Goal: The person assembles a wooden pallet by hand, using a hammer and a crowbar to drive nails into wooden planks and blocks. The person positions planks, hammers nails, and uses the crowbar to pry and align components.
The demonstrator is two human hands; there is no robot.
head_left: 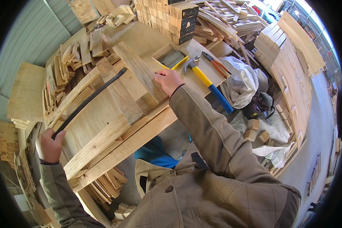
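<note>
Manual work at a bench, seen from above, with 2 hands in view. The left hand (50, 146) is closed around the lower end of a long black bar (91, 97), which slants up and to the right across a wooden frame (97, 146) of boards; whether the bar's far end touches the wood cannot be told. The right hand (169, 80) is curled, fingers drawn together, above the frame's right end — whether it pinches anything small cannot be told. Just beyond it lies a shallow tray (181, 62) with a yellow edge, containing grey pieces. To the right are 2 tools: a hammer (209, 81) with a yellow-and-blue handle, its head toward the tray, and pliers (216, 64) with orange-red grips. Behind stands a stack of wooden blocks (159, 19); a white sack (237, 85) lies beside the hammer's handle.
</note>
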